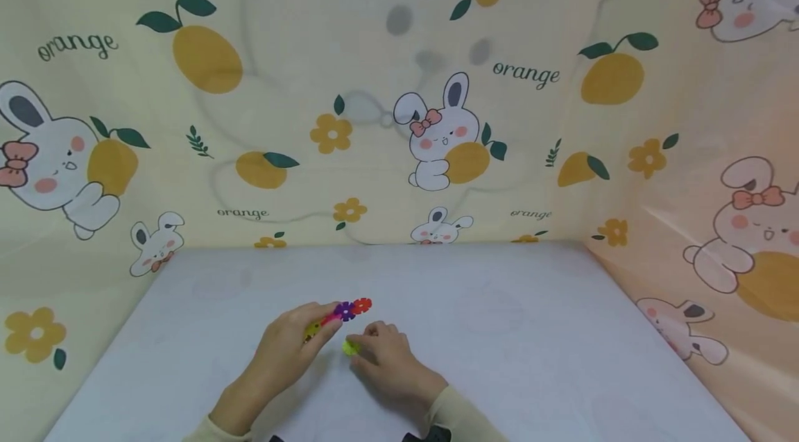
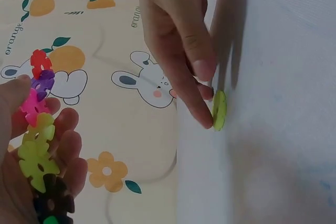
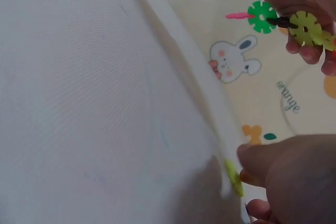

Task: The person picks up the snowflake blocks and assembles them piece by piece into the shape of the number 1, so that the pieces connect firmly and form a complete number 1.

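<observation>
A chain of colourful flower-shaped plastic snowflake discs [image 2: 37, 156] lies across the palm and fingers of my left hand [image 1: 288, 345]. Red, purple, pink, yellow-green, black and green discs show in it, joined edge to edge. My left thumb presses on the chain near its purple and pink discs. Just to the right, a single yellow-green disc [image 2: 219, 110] is at the tabletop, seen nearly edge-on in both wrist views. The fingertips of my right hand [image 1: 390, 362] touch this disc from above; its thumb appears apart from it in the left wrist view.
A white-covered table [image 1: 499, 331] spreads under both hands. Behind it and at its sides hangs a cream curtain [image 1: 374, 178] printed with rabbits, oranges and flowers. Dark wrist gear [image 1: 431, 434] shows at the lower edge of the head view.
</observation>
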`<state>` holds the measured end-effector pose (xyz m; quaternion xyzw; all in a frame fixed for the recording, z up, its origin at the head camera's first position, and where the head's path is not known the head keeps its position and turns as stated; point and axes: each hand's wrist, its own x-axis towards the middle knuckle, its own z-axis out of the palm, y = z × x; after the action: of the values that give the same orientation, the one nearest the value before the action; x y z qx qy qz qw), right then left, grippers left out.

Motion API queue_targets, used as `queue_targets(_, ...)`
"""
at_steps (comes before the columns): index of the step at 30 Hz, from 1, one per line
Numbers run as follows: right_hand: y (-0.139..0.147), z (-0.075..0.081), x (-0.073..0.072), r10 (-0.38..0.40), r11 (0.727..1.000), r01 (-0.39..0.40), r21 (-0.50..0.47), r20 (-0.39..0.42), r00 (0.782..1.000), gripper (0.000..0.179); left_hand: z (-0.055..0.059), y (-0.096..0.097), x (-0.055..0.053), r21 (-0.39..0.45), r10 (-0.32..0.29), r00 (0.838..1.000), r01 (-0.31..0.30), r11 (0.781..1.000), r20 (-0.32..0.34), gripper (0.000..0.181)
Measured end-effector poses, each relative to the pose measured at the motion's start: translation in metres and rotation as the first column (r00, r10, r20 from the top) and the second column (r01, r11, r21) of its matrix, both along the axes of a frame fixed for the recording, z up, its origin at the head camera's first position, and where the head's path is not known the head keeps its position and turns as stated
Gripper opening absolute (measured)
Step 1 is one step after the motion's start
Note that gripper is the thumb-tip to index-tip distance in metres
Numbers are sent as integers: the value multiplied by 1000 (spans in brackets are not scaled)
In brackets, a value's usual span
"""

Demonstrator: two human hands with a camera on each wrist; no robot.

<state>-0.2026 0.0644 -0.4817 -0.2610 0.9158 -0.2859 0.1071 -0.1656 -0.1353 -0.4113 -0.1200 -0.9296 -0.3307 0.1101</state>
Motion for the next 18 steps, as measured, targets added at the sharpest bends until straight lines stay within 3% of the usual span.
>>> queue_targets(11, 0, 0, 2, -47, 999, 46, -26, -41, 998, 14, -2, -4, 0, 6, 2, 1000, -2, 1000, -1, 35)
queue_targets(18, 1, -1, 1, -42, 999, 40, -35, -62, 997, 24, -1, -2, 0, 5, -12, 1000, 12, 1000, -3, 35)
